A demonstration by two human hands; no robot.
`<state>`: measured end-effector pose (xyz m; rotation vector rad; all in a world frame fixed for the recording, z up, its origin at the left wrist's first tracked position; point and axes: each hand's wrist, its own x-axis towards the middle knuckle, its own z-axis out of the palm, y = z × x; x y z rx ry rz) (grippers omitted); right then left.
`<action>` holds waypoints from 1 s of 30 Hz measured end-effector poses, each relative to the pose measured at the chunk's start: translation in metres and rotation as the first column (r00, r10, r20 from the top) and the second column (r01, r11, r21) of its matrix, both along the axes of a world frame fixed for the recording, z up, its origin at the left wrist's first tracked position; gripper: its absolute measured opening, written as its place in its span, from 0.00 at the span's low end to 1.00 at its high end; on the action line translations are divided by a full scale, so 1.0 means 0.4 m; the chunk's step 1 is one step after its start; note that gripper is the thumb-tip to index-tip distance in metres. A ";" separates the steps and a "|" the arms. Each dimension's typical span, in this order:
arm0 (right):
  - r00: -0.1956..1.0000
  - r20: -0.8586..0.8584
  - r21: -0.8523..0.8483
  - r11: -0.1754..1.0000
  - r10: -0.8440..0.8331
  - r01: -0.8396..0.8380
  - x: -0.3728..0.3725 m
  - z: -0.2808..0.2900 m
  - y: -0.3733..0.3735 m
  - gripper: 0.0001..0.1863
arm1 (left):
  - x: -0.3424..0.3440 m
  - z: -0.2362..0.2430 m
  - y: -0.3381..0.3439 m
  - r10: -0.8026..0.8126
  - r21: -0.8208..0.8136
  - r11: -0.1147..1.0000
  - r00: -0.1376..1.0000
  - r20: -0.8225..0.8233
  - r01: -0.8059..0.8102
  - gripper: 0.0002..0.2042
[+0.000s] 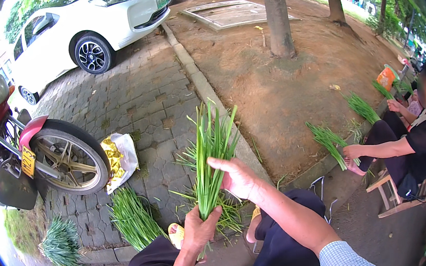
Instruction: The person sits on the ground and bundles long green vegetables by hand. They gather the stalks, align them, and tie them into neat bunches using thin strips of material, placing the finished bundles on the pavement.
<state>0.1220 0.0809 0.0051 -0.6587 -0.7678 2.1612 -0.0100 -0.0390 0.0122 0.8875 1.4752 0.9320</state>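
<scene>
My left hand (198, 231) grips the lower end of an upright bunch of green leafy stalks (209, 157), held above my knees. At the right side of that bunch is my right hand (235, 177), fingers spread and touching the stalks about halfway up. More loose green stalks (228, 216) lie on the paving just behind the held bunch, near my feet.
A pile of green stalks (133, 217) lies left on the paving, another (61, 246) further left. A red motorbike's wheel (70, 161) and a yellow-white bag (117, 158) stand nearby. A seated person (410, 135) works at right by more bunches (328, 142). A white car (83, 32) and tree trunk (276, 13) are behind.
</scene>
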 end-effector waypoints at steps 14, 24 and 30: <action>0.842 0.208 0.561 0.766 -0.498 0.315 0.059 0.026 0.021 0.13 | -0.032 -0.016 0.002 0.053 0.048 0.997 0.996 0.076 -0.057 0.11; 0.785 0.474 0.712 0.698 -0.399 -0.076 0.043 0.012 0.019 0.19 | -0.038 -0.033 0.003 0.017 0.050 0.999 1.000 0.018 -0.018 0.10; 0.787 0.454 0.690 0.723 -0.419 -0.013 0.042 0.025 0.016 0.11 | -0.041 -0.032 0.003 0.014 0.051 0.999 0.998 -0.066 -0.011 0.11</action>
